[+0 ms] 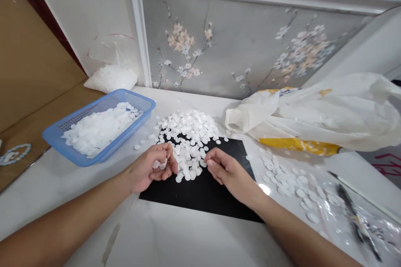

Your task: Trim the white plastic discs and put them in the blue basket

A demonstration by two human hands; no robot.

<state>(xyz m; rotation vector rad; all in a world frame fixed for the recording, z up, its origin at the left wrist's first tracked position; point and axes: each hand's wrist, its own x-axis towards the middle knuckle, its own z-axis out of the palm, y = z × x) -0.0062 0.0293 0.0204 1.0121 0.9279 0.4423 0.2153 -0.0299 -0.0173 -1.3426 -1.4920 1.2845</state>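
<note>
My left hand curls over the left part of a black mat, with a few small white discs held in its bent fingers. Opposite it, my right hand has its thumb and fingertips pinched together at the right edge of the heap. Whatever lies between those fingertips is hidden or too small to make out. Between and beyond both hands spreads a heap of white discs, partly on the mat and partly on the table.
A blue basket of white discs stands at left, with a clear bag of white pieces behind it. At right are a white plastic bag, scattered discs, a black pen-like tool and clear packaging. A framed flower picture leans behind.
</note>
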